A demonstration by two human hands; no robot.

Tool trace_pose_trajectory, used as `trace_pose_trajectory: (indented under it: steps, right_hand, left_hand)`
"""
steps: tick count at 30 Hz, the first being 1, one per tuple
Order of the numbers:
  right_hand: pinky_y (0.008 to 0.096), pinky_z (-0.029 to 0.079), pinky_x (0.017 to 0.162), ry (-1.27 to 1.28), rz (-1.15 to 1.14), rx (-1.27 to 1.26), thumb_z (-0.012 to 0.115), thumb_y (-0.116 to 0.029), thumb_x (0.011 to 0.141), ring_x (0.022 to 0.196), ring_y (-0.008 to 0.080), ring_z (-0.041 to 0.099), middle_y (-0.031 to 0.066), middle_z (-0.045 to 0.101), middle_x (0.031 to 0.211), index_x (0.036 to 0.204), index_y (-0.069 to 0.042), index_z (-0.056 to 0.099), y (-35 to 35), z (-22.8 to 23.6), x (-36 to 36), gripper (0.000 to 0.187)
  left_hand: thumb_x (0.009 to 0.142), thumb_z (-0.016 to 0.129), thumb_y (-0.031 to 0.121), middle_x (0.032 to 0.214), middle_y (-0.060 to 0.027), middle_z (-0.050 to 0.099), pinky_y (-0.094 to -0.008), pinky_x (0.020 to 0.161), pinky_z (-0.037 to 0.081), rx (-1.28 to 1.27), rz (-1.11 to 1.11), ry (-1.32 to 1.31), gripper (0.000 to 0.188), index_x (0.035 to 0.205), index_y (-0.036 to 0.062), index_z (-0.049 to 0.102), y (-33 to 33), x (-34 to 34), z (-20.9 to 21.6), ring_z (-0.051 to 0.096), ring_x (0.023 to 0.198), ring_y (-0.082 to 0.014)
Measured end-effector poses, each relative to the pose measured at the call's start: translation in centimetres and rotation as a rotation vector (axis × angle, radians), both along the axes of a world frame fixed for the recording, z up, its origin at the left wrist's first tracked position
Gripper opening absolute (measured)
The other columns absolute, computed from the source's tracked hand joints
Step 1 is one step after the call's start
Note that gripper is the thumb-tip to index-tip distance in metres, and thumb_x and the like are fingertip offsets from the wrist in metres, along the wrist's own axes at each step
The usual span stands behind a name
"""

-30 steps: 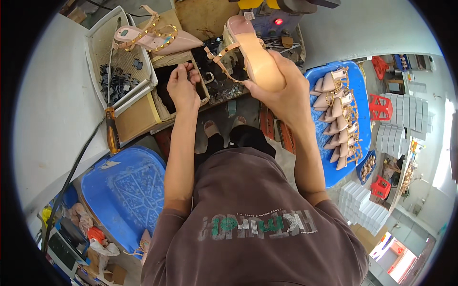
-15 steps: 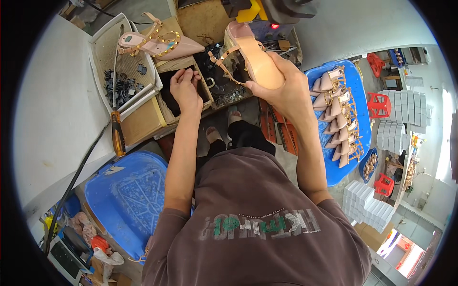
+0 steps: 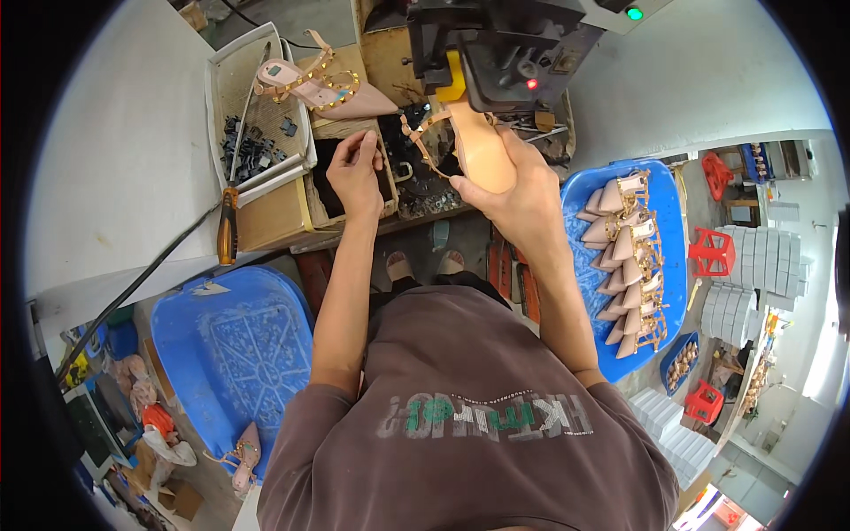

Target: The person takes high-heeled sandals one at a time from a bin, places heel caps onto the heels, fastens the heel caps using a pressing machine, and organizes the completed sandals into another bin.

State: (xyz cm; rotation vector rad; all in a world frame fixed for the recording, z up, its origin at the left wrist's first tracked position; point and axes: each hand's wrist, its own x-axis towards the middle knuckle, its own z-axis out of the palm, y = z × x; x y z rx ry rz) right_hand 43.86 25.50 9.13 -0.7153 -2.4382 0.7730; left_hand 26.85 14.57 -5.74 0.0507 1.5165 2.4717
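Note:
My right hand [image 3: 524, 196] grips a studded strappy shoe [image 3: 482, 150] by its toe end, thumb on one edge and fingers round the other. Its tan insole faces up, the strap hangs off to the left, and the heel end is hidden under the yellow part [image 3: 452, 76] of a black machine [image 3: 518, 44]. My left hand [image 3: 355, 175] is closed, fingertips pressed together over a wooden box [image 3: 388, 168]; what it pinches, if anything, is hidden. Beyond that hand, a second pink pointed shoe [image 3: 341, 104] with gold studs lies on its side.
A white tray [image 3: 305, 164] at the left holds small black pieces [image 3: 252, 150]; an orange-handled screwdriver [image 3: 227, 232] lies across it. On the right, a blue tub [image 3: 575, 265] carries several studded shoes [image 3: 630, 257]. Another blue tub [image 3: 235, 345] at lower left has one shoe [image 3: 247, 456] near its edge.
My right hand has brought the shoe's heel end in under the machine's yellow part. The left hand stays closed over the box. The view has shifted, showing more of the machine and a green light.

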Motion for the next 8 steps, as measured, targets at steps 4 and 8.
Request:
trace_pose_trajectory:
  steps: [4,8]
  right_hand:
    - [0.0434,0.050,0.088,-0.045,-0.011,-0.067,0.085,-0.026,0.068,0.103,0.0406,0.062,0.0273,0.062,0.112,0.128,0.008,0.054,-0.1,0.0,0.2,0.076]
    - [0.0456,0.051,0.087,-0.043,-0.023,-0.030,0.083,-0.030,0.070,0.103,0.0396,0.062,0.0243,0.060,0.116,0.131,0.004,0.052,0.1,-0.9,0.2,0.077]
  left_hand:
    - [0.090,0.071,0.008,0.080,-0.0047,0.062,-0.0234,0.055,0.044,0.011,-0.041,0.000,0.016,0.102,-0.0032,0.066,-0.3,0.0,-0.2,0.055,0.065,-0.0098]
    - [0.091,0.070,0.008,0.082,-0.0053,0.063,-0.0244,0.058,0.047,0.028,-0.065,0.000,0.019,0.106,-0.0029,0.066,-0.2,-0.6,-0.7,0.057,0.068,-0.0109]
